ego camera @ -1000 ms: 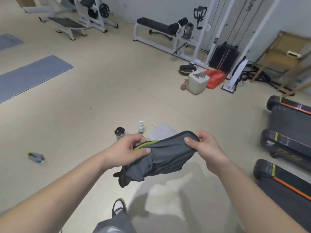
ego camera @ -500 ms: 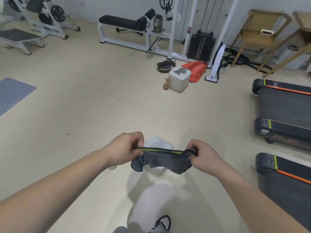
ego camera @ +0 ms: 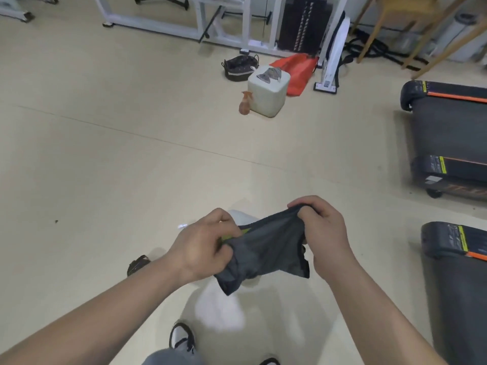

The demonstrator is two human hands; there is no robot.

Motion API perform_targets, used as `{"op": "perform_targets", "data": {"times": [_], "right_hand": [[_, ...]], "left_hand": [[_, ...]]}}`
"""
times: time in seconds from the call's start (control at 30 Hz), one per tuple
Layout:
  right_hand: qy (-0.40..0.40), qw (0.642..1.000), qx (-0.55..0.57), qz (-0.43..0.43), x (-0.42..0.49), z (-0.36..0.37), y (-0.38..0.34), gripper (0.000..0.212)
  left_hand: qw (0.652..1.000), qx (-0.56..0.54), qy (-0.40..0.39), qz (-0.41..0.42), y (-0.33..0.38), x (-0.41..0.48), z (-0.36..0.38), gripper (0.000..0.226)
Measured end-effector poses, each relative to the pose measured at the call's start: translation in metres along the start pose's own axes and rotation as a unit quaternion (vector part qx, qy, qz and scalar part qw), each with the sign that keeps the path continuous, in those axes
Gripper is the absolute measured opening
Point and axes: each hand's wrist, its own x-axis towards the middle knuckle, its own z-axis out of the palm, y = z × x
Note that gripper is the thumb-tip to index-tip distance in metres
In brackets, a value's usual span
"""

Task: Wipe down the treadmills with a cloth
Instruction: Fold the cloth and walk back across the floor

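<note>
A dark grey cloth [ego camera: 266, 254] with a yellow-green edge hangs between my hands above the floor. My left hand [ego camera: 203, 246] grips its left end, fingers curled round the bunched fabric. At the cloth's upper right corner my right hand [ego camera: 324, 238] pinches it. Two black treadmills with orange side stripes lie at the right: one treadmill [ego camera: 448, 133] farther off, the other treadmill's end [ego camera: 453, 272] close by my right forearm. Neither hand touches a treadmill.
A white canister [ego camera: 268, 93] with a small orange spray bottle [ego camera: 245, 104] beside it stands ahead on the beige floor, near a red bag [ego camera: 297, 69] and a black basket [ego camera: 239, 67]. White weight-machine frames [ego camera: 210, 27] line the back. A dark-lidded jar [ego camera: 138, 264] sits by my left forearm.
The view has swung down and toward the treadmills. My hands have drawn closer together, and the cloth, stretched taut half a second ago, now sags bunched between them.
</note>
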Motion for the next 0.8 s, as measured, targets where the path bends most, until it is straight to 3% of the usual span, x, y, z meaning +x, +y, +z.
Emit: {"op": "perform_targets", "data": {"times": [0.13, 0.23, 0.27, 0.33, 0.4, 0.5, 0.8], "right_hand": [[0.043, 0.998, 0.045, 0.025, 0.071, 0.039, 0.071, 0.030], [0.044, 0.997, 0.060, 0.030, 0.115, 0.060, 0.133, 0.028], [0.038, 0.997, 0.056, 0.026, 0.127, 0.067, 0.154, 0.027], [0.023, 0.998, 0.054, 0.006, 0.148, 0.079, 0.193, 0.026], [0.024, 0.998, 0.052, -0.015, 0.169, 0.090, 0.227, 0.026], [0.045, 0.996, 0.073, -0.027, 0.202, 0.106, 0.271, 0.026], [0.120, 0.988, 0.071, -0.065, 0.232, 0.116, 0.298, 0.030]], "left_hand": [[0.977, -0.212, 0.022, -0.023, -0.070, 0.035, 0.044, 0.035], [0.953, -0.296, -0.038, -0.054, -0.120, 0.067, 0.067, 0.018], [0.962, -0.259, -0.072, -0.050, -0.139, 0.077, 0.078, 0.013], [0.988, -0.071, -0.132, -0.027, -0.175, 0.094, 0.106, 0.005], [0.984, 0.067, -0.166, -0.013, -0.212, 0.108, 0.136, 0.017], [0.978, 0.158, -0.137, 0.019, -0.262, 0.124, 0.172, 0.028], [0.992, 0.091, -0.047, 0.069, -0.293, 0.153, 0.165, 0.023]]}}
